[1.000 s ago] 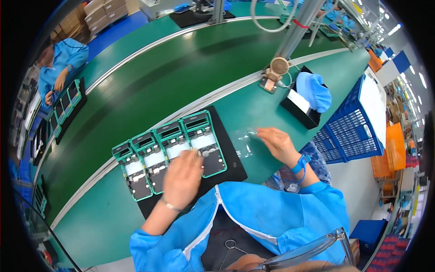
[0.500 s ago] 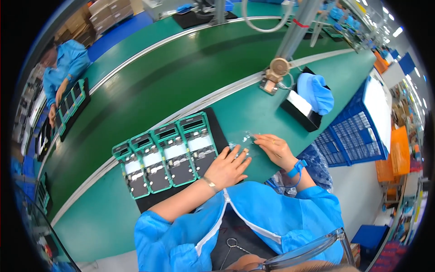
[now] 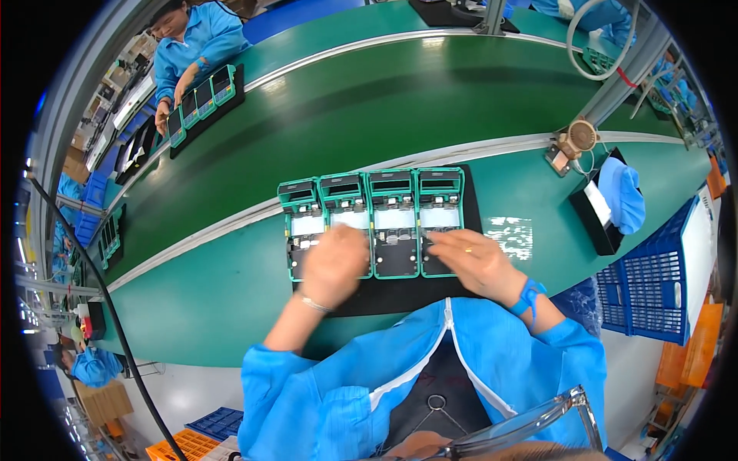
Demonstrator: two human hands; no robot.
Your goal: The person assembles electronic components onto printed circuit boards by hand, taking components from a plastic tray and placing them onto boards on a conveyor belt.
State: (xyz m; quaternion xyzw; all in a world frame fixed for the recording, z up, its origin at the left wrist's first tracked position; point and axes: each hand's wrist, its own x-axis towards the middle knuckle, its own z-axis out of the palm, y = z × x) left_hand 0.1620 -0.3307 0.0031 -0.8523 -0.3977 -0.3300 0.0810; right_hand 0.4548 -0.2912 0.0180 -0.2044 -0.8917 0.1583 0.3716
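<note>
Four green-framed handheld device housings with white and dark inner parts lie side by side on a black mat [image 3: 377, 301]. My left hand [image 3: 335, 265] is over the two left ones, the leftmost housing [image 3: 306, 223] and its neighbour [image 3: 346, 201]; motion blurs its curled fingers. Beside it, the third housing [image 3: 395, 246] is uncovered. My right hand [image 3: 480, 269] reaches over the lower part of the rightmost housing [image 3: 440, 219], fingertips pinched; what they hold, if anything, is too small to make out. A clear glossy sheet [image 3: 509, 237] lies right of the mat.
At the right, a black box [image 3: 603, 223] with a blue cloth cap [image 3: 621, 196] stands near a small brown fan [image 3: 580, 138]. A blue crate [image 3: 646, 284] is beside the table edge. Across the green belt [image 3: 369, 100], a co-worker [image 3: 201, 46] handles similar devices.
My view has turned to the left. Both hands have left the clear sheet and come over the housings, the left one to the left pair, the right one to the rightmost.
</note>
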